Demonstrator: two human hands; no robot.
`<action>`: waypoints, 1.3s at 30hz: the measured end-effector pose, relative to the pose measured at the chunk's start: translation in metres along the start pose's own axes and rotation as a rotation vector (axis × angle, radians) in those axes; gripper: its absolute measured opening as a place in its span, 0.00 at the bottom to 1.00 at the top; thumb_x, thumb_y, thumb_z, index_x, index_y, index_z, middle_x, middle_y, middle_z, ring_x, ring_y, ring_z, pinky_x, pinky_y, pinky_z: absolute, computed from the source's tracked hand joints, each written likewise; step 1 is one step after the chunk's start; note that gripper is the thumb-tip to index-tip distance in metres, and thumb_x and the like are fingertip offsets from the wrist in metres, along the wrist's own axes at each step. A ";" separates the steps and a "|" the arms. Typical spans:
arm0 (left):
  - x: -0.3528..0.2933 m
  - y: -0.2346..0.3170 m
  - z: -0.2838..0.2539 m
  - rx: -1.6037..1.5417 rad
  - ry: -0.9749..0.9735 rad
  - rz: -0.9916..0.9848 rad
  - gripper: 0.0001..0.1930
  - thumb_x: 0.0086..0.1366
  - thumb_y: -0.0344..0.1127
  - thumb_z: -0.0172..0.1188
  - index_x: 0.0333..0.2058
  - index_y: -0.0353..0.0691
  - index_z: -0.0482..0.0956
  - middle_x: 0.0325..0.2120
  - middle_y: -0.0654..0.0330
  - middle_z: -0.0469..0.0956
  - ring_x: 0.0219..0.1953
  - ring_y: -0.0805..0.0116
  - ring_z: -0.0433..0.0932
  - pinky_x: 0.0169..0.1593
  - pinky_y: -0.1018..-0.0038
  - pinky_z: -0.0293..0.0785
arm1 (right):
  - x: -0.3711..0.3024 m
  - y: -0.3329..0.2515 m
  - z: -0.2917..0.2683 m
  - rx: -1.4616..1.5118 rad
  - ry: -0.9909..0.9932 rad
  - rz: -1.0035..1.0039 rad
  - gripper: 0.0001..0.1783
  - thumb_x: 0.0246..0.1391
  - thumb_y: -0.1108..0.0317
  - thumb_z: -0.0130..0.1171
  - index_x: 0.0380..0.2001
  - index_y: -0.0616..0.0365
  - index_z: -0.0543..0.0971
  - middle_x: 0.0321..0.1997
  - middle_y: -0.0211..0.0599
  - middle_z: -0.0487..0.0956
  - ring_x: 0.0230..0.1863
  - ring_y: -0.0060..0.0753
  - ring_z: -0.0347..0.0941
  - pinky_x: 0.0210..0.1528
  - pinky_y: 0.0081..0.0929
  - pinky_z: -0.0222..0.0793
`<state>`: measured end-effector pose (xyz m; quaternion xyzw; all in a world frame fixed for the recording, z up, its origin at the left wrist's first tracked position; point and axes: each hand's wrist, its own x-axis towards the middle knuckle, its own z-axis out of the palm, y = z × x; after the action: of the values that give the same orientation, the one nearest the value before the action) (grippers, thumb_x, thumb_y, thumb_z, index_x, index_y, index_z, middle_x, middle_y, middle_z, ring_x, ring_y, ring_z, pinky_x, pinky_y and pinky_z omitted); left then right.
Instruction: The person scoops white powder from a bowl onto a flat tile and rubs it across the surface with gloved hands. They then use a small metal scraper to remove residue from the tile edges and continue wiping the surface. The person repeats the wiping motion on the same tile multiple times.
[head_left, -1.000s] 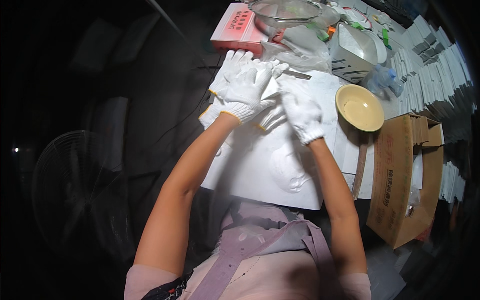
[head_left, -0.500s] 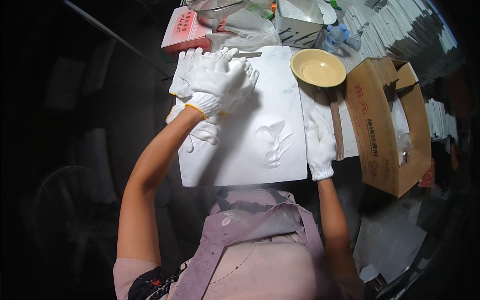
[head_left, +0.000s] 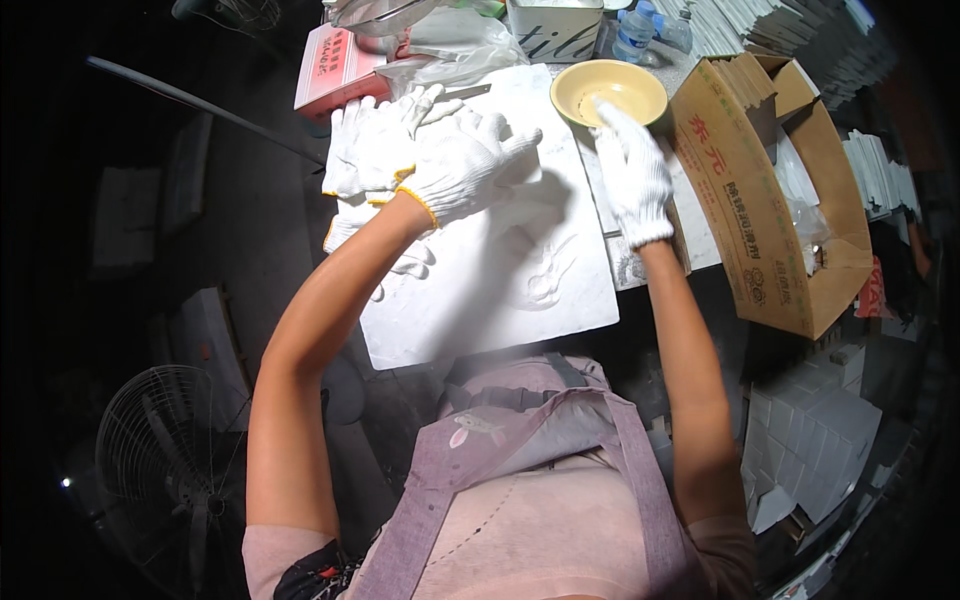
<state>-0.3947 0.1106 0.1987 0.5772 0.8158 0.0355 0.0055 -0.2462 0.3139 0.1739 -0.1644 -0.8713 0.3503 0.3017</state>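
Right hand (head_left: 632,172) moved forward, now within reach of the yellow bowl (head_left: 632,92). Left hand (head_left: 468,168): knit gloves (head_left: 352,150) to its left. I can't tell either grip (undersides hidden).

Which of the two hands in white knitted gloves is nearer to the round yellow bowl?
The right gloved hand: its fingertips overlap the yellow bowl in view; the left gloved hand is over the white slab.

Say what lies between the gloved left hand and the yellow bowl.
In the head view, only a bare stretch of the white slab shows between the gloved left hand and the yellow bowl.
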 end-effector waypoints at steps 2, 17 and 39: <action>0.006 0.005 0.011 -0.167 0.026 0.078 0.40 0.56 0.48 0.74 0.68 0.57 0.71 0.52 0.47 0.73 0.53 0.43 0.73 0.56 0.52 0.73 | -0.020 0.005 0.014 0.173 -0.010 0.083 0.21 0.72 0.70 0.54 0.65 0.63 0.78 0.66 0.46 0.79 0.64 0.39 0.77 0.69 0.34 0.72; 0.013 0.024 0.092 -0.917 0.041 -0.014 0.28 0.62 0.46 0.71 0.56 0.37 0.79 0.52 0.47 0.76 0.53 0.48 0.76 0.61 0.59 0.73 | -0.049 0.026 0.079 0.135 -0.236 0.367 0.27 0.73 0.63 0.46 0.72 0.54 0.70 0.67 0.50 0.78 0.68 0.47 0.74 0.69 0.35 0.70; 0.046 0.030 0.106 -0.632 0.326 -0.275 0.15 0.70 0.47 0.60 0.46 0.44 0.87 0.38 0.47 0.85 0.47 0.46 0.82 0.53 0.56 0.76 | -0.026 0.038 0.093 0.050 -0.036 0.276 0.21 0.72 0.63 0.47 0.62 0.52 0.80 0.62 0.49 0.81 0.62 0.53 0.77 0.65 0.42 0.72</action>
<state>-0.3768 0.1692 0.0960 0.4189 0.8246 0.3758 0.0580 -0.2830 0.2800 0.0836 -0.2687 -0.8366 0.4133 0.2388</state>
